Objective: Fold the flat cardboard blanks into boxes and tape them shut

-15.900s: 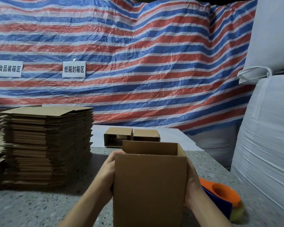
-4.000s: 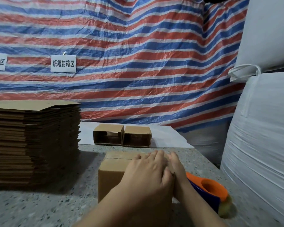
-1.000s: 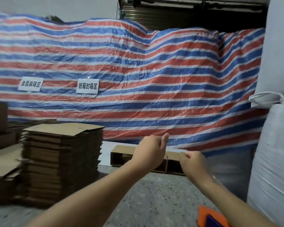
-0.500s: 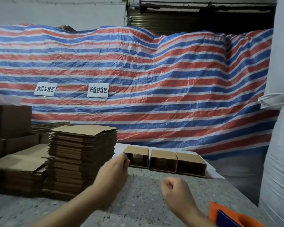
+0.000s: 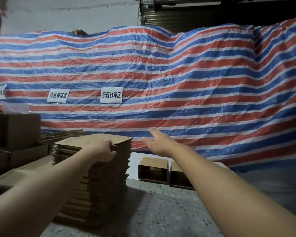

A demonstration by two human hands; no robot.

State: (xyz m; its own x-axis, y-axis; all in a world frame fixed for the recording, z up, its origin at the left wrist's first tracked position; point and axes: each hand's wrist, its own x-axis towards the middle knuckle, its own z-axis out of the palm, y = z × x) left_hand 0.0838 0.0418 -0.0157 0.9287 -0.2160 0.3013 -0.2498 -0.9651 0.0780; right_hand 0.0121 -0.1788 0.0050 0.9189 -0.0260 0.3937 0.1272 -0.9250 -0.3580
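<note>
— What's different from a moment ago?

— The box that was being pressed shut close in front is no longer in either hand. The row of finished boxes at the far edge of the surface grew from two to three half a second ago; now only two show, with the right forearm crossing where the third would sit.

— And the hands?

— Both have swung over toward the stack of flat blanks. The left hand has arrived: its fingers curl around the near right edge of the top blank, thumb side on top, so it grips that sheet. The right hand is up in the air beside the stack's far right corner, fingers straight and spread, holding nothing and touching nothing.

— So where does that leave the task?

— I'd say one box is done and parked, and a new cycle is starting. The top blank lies flat on the pile, not yet lifted. The right hand looks set to take the opposite edge.

— Any snag?

— The sheets lie tight together, so a second one could come up with the first. The tape dispenser is out of view at present.
</note>
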